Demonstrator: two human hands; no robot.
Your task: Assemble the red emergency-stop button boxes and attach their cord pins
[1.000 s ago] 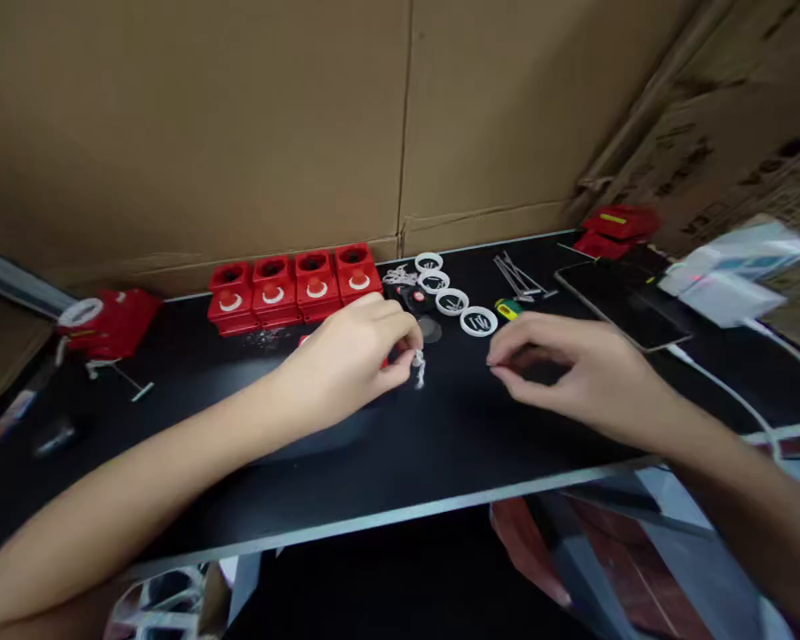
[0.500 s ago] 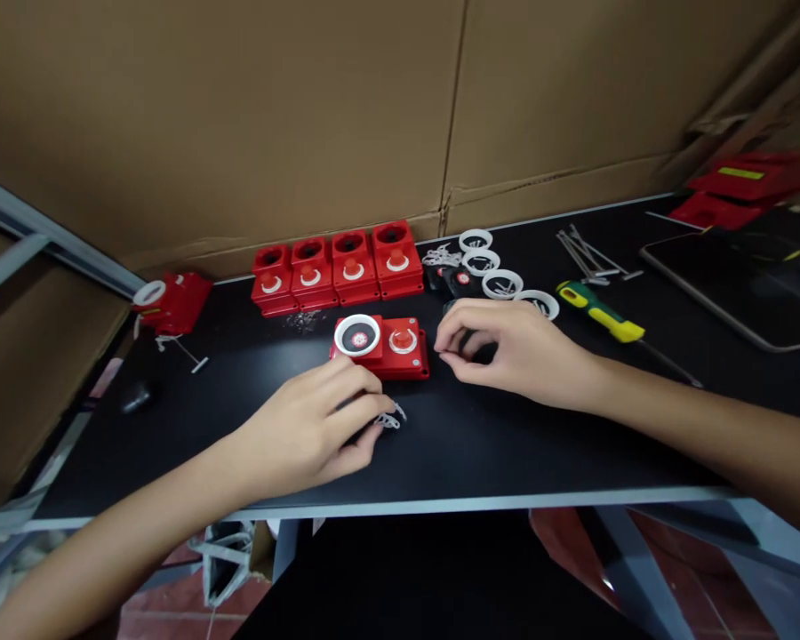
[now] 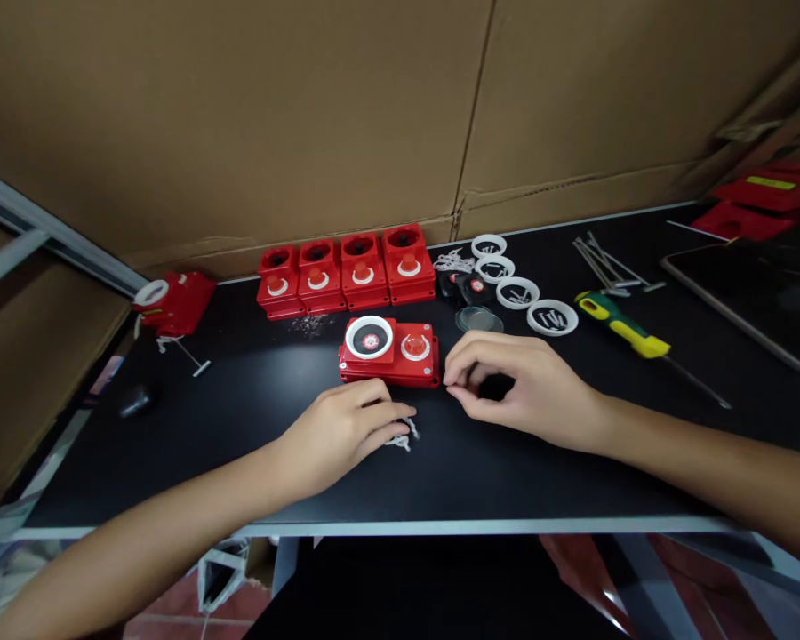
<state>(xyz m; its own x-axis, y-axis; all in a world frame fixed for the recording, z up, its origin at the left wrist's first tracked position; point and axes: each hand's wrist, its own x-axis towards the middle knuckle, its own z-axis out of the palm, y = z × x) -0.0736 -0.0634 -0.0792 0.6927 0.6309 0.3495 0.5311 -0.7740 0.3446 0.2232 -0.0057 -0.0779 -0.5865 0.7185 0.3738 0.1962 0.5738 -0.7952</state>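
Note:
My left hand (image 3: 347, 428) rests on the black table (image 3: 240, 427) with its fingertips on a small white wire-like part (image 3: 404, 436). My right hand (image 3: 520, 384) hovers just right of it, thumb and fingers pinched together; whether they hold something tiny I cannot tell. A red two-hole box (image 3: 390, 352) with a white ring and a red button lies just beyond both hands, touched by neither.
A row of several red boxes (image 3: 347, 268) stands at the back. Right of it lie white rings (image 3: 516, 292), a clear disc (image 3: 478, 320), a green-yellow screwdriver (image 3: 623, 325), metal pins (image 3: 604, 264) and a tablet (image 3: 760, 293). Another red part (image 3: 173, 302) sits far left. Cardboard walls close the back.
The view swung left and steadied. My left hand drew back from the red box toward the table's front edge with the white part. My right hand moved in close beside the box.

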